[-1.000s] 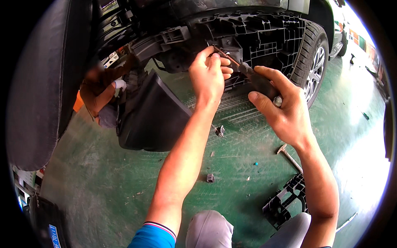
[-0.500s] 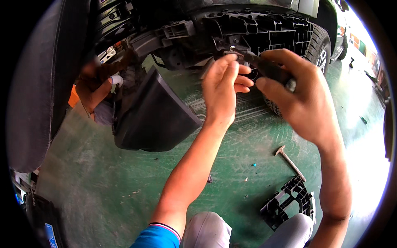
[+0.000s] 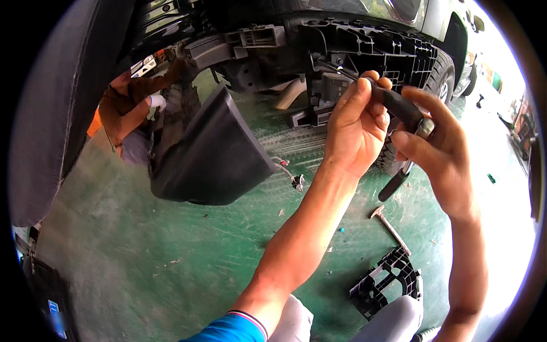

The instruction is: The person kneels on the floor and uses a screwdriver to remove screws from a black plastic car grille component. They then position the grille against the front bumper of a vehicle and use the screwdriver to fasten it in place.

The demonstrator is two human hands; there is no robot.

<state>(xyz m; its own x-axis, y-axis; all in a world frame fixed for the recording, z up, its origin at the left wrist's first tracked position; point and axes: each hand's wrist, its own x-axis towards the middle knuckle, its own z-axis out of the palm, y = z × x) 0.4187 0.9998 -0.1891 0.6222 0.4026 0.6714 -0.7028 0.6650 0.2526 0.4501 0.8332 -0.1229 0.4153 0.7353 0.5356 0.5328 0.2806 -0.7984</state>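
Observation:
My right hand (image 3: 439,142), partly smeared by motion, is closed round the thick black handle of a screwdriver-like tool (image 3: 401,108). Its thin shaft points left at a black bracket (image 3: 333,85) on the car's stripped front corner. My left hand (image 3: 359,122) pinches the tool where shaft and handle meet, thumb and fingertips closed. A ratchet-like metal head shows at the handle's rear, and a bar with a black grip (image 3: 393,185) hangs below my right hand; how they join is hidden. Beside the shaft's tip sits a bright bolt or hole (image 3: 340,61).
A black bumper piece (image 3: 213,154) hangs at the left, with a connector (image 3: 297,182) on a wire. Behind it crouches a person wearing a white glove (image 3: 156,102). A hammer (image 3: 390,229) and a black plastic bracket (image 3: 387,282) lie on the green floor. A tyre (image 3: 441,74) stands right.
My left hand has moved right from beside the bracket and closed on the tool. My right hand has shifted right and down; the black-gripped bar now shows below it. The view has moved slightly.

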